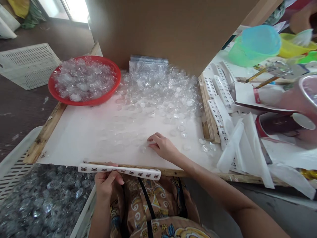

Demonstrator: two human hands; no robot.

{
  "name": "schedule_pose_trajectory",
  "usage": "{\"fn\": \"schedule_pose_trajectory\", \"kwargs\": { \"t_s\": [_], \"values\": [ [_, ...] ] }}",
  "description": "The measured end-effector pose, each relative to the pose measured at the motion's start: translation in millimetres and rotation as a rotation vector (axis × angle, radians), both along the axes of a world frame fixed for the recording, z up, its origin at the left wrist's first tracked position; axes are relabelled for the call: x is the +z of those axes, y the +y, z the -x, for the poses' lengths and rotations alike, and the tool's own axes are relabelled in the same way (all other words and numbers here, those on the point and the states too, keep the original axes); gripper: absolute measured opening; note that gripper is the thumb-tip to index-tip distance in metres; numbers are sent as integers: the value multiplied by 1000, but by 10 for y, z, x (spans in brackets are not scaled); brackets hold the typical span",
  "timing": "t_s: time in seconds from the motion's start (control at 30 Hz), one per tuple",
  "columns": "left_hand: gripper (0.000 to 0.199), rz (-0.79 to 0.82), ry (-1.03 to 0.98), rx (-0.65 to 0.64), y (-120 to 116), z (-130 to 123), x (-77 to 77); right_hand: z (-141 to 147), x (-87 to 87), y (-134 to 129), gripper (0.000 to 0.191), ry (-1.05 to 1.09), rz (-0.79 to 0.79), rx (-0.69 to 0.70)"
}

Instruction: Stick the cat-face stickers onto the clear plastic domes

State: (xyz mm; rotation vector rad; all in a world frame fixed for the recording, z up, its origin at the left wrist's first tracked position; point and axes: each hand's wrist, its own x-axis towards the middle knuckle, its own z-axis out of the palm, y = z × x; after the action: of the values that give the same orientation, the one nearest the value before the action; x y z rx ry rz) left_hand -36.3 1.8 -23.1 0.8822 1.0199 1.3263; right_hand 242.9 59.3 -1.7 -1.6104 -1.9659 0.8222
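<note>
My left hand (109, 178) pinches a long white sticker strip (119, 170) printed with small dark animal faces, held along the front edge of the white board (79, 135). Over the board's middle, my right hand (160, 145) has its thumb and forefinger drawn together at a small clear piece, hard to make out. Faint clear discs (123, 135) lie in rows to the left of it. Farther back, a heap of clear round plastic pieces (160, 89) spreads across the board.
A red basin (116, 86) of clear pieces stands at the back left. Below left is a white crate (32, 140) full of them. Wooden strips edge the board. Sticker strips (218, 119), backing paper (257, 148), tubs and a dark red cup roll (282, 125) lie right.
</note>
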Motion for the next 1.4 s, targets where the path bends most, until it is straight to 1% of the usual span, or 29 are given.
{"fn": "schedule_pose_trajectory", "kwargs": {
  "t_s": [0.1,0.27,0.33,0.4,0.5,0.57,0.7,0.77,0.87,1.0,1.1,1.17,1.23,1.27,1.3,1.4],
  "values": [
    [18,-19,0,-14,10,8,-12,-173,30,6,14,-118,-66,-60],
    [17,-41,-20,-19,28,20,-46,-670,100,-95,23,-378,-114,-279],
    [16,-52,-36,-9,37,20,-53,-756,102,-141,26,-458,-77,-292],
    [16,-71,-48,-17,45,16,-50,-748,90,-163,26,-480,-33,-264],
    [16,-99,-49,-46,52,2,-26,-659,75,-146,25,-450,-18,-239],
    [16,-107,-48,-56,52,-8,-7,-616,82,-118,24,-390,-18,-238],
    [15,-106,-49,-51,41,-13,0,-606,124,-53,20,-227,-31,-275],
    [15,-103,-46,-54,32,-4,-17,-600,137,1,18,-185,-55,-293],
    [15,-105,-46,-52,24,14,-48,-571,122,125,19,-167,-75,-314],
    [15,-102,-38,-53,25,23,-63,-514,70,235,18,-195,-48,-324],
    [15,-104,-39,-85,20,21,-51,-444,48,170,13,-162,7,-317],
    [15,-91,-34,-69,13,22,-43,-410,52,84,14,-51,63,-242],
    [14,-76,-22,-45,9,26,-39,-436,75,4,16,38,80,-188],
    [14,-72,-15,-41,9,29,-39,-484,91,-27,16,41,59,-204],
    [14,-69,-10,-41,12,30,-38,-555,108,-50,16,10,17,-256],
    [13,-58,-7,-44,31,30,-27,-848,128,-93,20,-208,-130,-479]
  ]
}}
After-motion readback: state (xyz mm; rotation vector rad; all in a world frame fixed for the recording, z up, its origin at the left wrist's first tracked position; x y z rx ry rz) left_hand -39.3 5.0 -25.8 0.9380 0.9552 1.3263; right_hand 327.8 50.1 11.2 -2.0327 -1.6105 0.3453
